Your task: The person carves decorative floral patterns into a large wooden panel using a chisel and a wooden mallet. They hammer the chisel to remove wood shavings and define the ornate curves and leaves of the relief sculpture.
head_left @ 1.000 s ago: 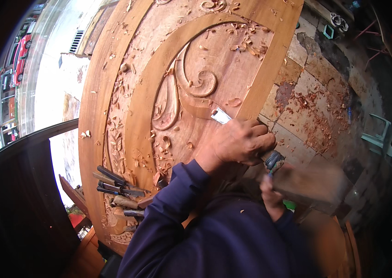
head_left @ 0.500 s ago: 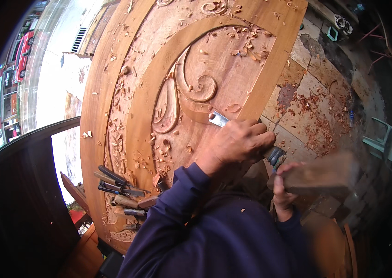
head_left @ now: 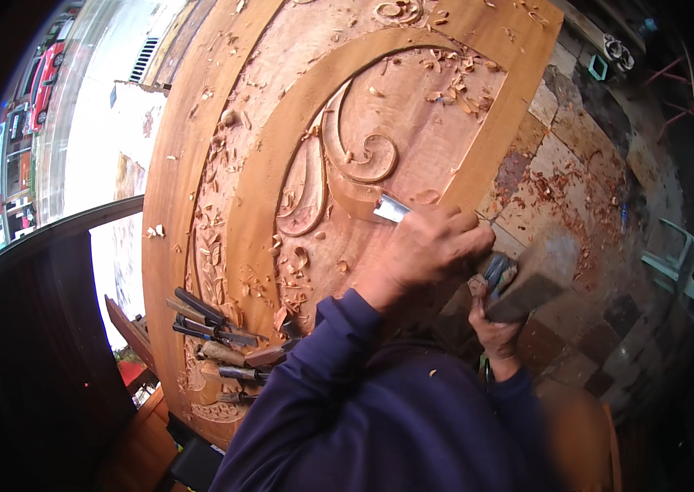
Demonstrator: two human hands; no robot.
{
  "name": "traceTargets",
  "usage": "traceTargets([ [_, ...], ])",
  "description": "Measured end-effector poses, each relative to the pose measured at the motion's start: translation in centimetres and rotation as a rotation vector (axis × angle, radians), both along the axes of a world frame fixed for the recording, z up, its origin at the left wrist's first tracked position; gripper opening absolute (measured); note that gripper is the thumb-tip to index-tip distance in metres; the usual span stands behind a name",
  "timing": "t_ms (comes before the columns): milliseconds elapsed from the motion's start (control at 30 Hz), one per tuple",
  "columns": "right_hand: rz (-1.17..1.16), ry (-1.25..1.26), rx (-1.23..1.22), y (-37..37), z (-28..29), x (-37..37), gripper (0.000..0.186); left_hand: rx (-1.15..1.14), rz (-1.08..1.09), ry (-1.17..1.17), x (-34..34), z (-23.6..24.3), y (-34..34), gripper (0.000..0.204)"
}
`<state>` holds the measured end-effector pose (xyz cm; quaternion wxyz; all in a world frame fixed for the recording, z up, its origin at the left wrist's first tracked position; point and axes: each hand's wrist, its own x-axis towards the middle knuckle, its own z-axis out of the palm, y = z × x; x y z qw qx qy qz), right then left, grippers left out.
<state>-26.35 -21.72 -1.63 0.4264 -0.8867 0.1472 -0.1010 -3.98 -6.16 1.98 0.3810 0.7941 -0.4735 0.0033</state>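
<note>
My left hand (head_left: 429, 250) is wrapped round a chisel, whose bright flat blade (head_left: 392, 208) meets the wooden panel (head_left: 281, 135) just below a carved scroll (head_left: 372, 168). The chisel's handle is mostly hidden in the fist, and its butt end points to the right. Closed on a wooden mallet, my right hand (head_left: 495, 328) is off the panel's right side. The mallet's blocky head (head_left: 536, 279), a little blurred, is close to the handle's butt; whether they touch I cannot tell.
Several carving tools (head_left: 216, 324) lie on the panel at the lower left, partly behind my left sleeve. Wood shavings (head_left: 458, 90) are scattered over the panel and the tiled floor (head_left: 552, 156). A pale green plastic stool (head_left: 683, 266) is at the far right.
My right hand has swung the mallet leftward and up toward the chisel's butt. My left hand keeps its grip on the chisel. The whole view has shifted slightly.
</note>
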Motion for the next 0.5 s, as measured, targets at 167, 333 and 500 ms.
traceTargets([
  [167,-0.375,-0.221,0.756,2.4,1.0,1.9,0.062,-0.008,0.007,0.001,0.4,-0.8,-0.4,0.02],
  [333,-0.193,-0.038,0.323,-0.3,-4.5,-0.3,0.054,-0.02,0.071,-0.011,0.3,-0.8,-0.3,0.02],
  [500,-0.372,-0.307,0.807,1.1,0.7,3.1,0.058,-0.047,0.084,-0.006,0.8,-0.5,-0.7,0.02],
])
